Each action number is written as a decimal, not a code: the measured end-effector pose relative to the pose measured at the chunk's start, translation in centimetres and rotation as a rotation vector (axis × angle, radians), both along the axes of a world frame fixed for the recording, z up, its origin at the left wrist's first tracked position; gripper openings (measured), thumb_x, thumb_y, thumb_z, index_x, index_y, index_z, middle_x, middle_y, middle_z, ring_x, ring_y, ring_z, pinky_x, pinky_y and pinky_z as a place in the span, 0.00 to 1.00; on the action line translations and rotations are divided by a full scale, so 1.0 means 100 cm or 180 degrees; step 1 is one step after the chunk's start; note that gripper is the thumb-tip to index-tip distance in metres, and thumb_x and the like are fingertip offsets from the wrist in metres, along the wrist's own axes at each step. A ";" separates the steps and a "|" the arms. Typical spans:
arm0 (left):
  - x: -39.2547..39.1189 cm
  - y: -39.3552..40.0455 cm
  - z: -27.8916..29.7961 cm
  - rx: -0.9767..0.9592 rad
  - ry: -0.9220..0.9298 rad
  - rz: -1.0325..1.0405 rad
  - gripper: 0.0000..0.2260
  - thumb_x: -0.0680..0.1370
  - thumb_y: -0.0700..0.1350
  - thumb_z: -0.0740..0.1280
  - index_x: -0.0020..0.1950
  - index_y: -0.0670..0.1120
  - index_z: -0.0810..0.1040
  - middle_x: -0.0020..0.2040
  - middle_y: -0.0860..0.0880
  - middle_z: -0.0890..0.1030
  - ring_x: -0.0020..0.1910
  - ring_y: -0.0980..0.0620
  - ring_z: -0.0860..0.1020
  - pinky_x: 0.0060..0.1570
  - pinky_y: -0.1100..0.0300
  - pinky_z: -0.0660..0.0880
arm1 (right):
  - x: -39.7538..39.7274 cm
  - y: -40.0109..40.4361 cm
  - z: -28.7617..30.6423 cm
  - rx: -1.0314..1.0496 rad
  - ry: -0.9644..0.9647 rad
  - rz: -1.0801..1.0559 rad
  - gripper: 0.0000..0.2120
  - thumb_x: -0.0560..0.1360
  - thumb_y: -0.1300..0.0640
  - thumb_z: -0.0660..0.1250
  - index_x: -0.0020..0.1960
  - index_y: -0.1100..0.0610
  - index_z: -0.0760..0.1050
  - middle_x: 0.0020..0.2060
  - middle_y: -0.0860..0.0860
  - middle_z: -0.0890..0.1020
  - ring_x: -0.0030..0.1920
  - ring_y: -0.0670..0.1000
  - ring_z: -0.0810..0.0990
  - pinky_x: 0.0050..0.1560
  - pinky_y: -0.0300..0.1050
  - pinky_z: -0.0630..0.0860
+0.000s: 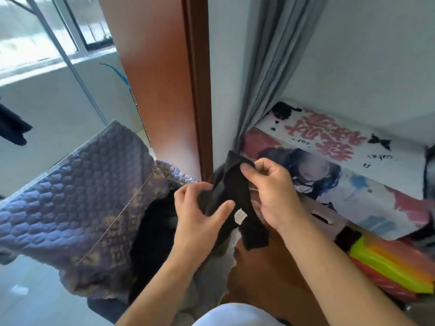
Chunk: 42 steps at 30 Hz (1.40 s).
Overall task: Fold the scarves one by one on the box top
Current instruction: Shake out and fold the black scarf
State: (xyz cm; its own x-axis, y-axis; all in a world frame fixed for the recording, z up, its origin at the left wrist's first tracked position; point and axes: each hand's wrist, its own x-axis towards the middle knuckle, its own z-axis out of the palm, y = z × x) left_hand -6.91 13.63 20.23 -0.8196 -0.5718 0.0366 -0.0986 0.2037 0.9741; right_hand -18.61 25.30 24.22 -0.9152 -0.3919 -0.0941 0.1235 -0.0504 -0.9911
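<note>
Between the two hands, in the head view, a black scarf (231,196) hangs bunched in the air, held up in front of the person. The left hand (200,208) grips its lower bunched part, fingers (188,191) curled over the cloth and the thumb pressed against it from the near side. The right hand (270,187) pinches the upper edge of the scarf between thumb and curled fingers (263,164), so both sets of fingers are clamped on the cloth. Just below the left thumb a small white tag (240,216) shows on the scarf, and below that the loose end of the scarf hangs down past both wrists.

Beyond the right fingers lies the box (376,161), its white top printed with red lettering and a picture of a person; the scarf is held above its near left corner, and whether it touches the box cannot be told. Below the right forearm sits a bundle in red, orange and yellow (388,267). To the left of the left fingers a purple quilted blanket (82,196) is draped, with more dark cloth (155,231) heaped beside it under the left hand. Behind the hands stand a brown door (164,78) and a grey curtain (277,55).
</note>
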 end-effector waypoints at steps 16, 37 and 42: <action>-0.061 0.082 0.040 -0.0330 0.0421 0.0936 0.09 0.83 0.41 0.62 0.49 0.55 0.77 0.41 0.53 0.81 0.41 0.52 0.81 0.44 0.43 0.80 | -0.085 0.072 0.059 -0.0101 0.0316 0.0059 0.11 0.79 0.59 0.69 0.47 0.67 0.72 0.43 0.66 0.80 0.47 0.61 0.84 0.49 0.54 0.84; -0.130 0.056 0.165 -0.1515 0.0279 -0.0541 0.13 0.75 0.51 0.75 0.57 0.55 0.77 0.40 0.55 0.77 0.34 0.61 0.75 0.40 0.63 0.73 | -0.087 0.065 0.071 0.1062 0.1880 0.1536 0.16 0.81 0.53 0.66 0.68 0.51 0.73 0.61 0.46 0.81 0.62 0.44 0.79 0.64 0.49 0.76; -0.092 0.087 0.019 -0.0414 -0.0081 -0.0618 0.28 0.75 0.46 0.75 0.69 0.62 0.66 0.57 0.55 0.76 0.54 0.58 0.79 0.52 0.58 0.80 | -0.085 0.085 0.059 0.0463 0.0975 -0.0216 0.12 0.79 0.48 0.61 0.48 0.55 0.78 0.44 0.56 0.83 0.47 0.57 0.82 0.53 0.57 0.77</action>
State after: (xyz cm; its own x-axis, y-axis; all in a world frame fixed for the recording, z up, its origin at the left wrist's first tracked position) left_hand -16.11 22.33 22.18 -0.9154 -0.3950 0.0775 -0.0696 0.3448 0.9361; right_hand -27.15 33.79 30.15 -0.9330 -0.3320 0.1386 -0.1797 0.0964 -0.9790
